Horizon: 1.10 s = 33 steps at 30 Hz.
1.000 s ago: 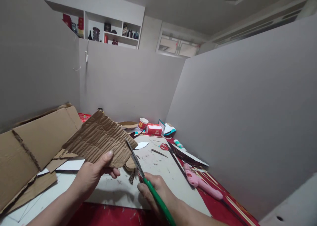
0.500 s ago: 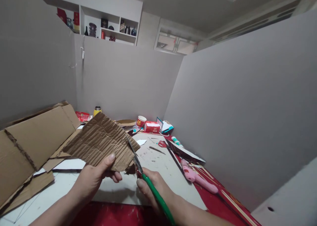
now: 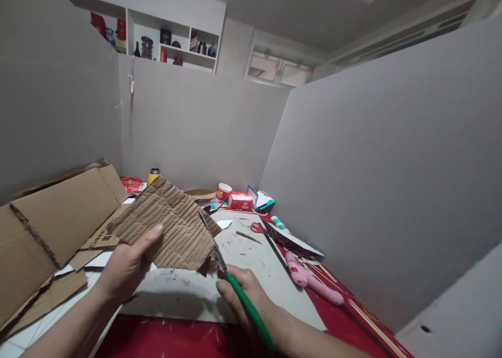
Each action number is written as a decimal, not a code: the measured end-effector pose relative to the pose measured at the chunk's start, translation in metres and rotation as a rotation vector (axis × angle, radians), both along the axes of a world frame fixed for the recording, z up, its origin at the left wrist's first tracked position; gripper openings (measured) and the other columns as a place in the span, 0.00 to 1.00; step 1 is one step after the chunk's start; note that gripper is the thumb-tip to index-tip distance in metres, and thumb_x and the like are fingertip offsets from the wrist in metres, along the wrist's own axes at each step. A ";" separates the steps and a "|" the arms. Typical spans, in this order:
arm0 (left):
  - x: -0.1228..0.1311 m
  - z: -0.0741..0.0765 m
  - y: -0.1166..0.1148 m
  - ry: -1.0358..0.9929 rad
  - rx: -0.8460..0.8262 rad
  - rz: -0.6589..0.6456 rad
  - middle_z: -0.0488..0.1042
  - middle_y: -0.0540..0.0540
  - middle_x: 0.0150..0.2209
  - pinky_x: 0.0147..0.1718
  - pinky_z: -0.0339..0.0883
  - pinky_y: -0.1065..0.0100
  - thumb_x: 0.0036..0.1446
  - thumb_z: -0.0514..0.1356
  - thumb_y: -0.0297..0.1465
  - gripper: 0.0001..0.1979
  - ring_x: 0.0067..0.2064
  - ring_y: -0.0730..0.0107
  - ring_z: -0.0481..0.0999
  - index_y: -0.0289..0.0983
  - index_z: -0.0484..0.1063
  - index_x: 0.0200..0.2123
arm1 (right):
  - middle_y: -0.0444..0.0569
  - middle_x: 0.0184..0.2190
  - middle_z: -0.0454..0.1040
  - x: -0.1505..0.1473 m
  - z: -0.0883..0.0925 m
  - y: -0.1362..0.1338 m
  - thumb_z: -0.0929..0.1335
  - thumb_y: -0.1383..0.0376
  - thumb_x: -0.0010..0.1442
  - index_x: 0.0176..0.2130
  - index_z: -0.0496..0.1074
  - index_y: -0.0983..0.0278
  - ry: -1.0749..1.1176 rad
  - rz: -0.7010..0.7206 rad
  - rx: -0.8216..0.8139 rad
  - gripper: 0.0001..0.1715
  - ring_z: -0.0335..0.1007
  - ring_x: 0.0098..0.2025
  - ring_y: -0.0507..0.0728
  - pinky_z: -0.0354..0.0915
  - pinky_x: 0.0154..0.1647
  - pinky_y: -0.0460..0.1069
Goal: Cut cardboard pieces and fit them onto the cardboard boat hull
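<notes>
Cardboard [image 3: 168,227], one corrugated sheet, is tilted above the tabletop [image 3: 152,339], pinched by the left hand [image 3: 124,268], thumb uppermost. Apart from it, the right hand [image 3: 259,298] is wrapped round one pair of green-handled scissors [image 3: 240,293], blades at the sheet's right side. Rightward lie one red-handled pair [image 3: 256,227] and one pink glue gun [image 3: 311,282].

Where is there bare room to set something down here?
Two patches, both flecked with bits: the red surface along the near edge, bordered by the pale board, and the board between the right hand and the pink glue gun. Crowded: the left, with cardboard sheets, and the far end, around the paper cup and red box.
</notes>
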<state>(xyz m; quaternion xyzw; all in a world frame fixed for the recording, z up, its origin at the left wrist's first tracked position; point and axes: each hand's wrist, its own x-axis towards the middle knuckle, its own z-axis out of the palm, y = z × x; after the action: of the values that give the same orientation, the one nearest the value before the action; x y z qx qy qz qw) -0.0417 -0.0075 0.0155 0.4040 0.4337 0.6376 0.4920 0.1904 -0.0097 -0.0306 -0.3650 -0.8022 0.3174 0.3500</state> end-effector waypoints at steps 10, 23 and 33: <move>0.012 -0.005 -0.010 0.210 -0.033 0.026 0.80 0.46 0.45 0.59 0.58 0.60 0.47 0.66 0.41 0.15 0.57 0.53 0.71 0.39 0.79 0.36 | 0.45 0.24 0.68 0.007 0.002 0.001 0.59 0.48 0.63 0.36 0.69 0.65 -0.029 -0.032 0.069 0.24 0.62 0.29 0.54 0.63 0.35 0.47; 0.013 -0.002 -0.015 0.190 0.039 0.005 0.81 0.49 0.42 0.56 0.64 0.58 0.44 0.67 0.35 0.09 0.56 0.49 0.71 0.43 0.80 0.32 | 0.45 0.25 0.63 0.004 0.000 0.001 0.59 0.46 0.63 0.32 0.68 0.68 0.009 -0.043 0.062 0.28 0.55 0.27 0.52 0.59 0.29 0.45; -0.019 0.004 -0.019 -0.135 0.071 -0.435 0.80 0.39 0.42 0.51 0.68 0.54 0.47 0.68 0.39 0.20 0.52 0.47 0.74 0.34 0.78 0.42 | 0.37 0.19 0.50 0.004 0.008 -0.017 0.63 0.52 0.60 0.28 0.55 0.62 0.047 0.157 0.280 0.19 0.44 0.19 0.47 0.46 0.18 0.44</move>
<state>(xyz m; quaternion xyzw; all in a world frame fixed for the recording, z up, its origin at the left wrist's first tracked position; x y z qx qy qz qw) -0.0607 -0.0265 0.0199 0.4615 0.2800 0.5570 0.6312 0.1946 -0.0266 -0.0226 -0.2413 -0.8561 0.2375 0.3904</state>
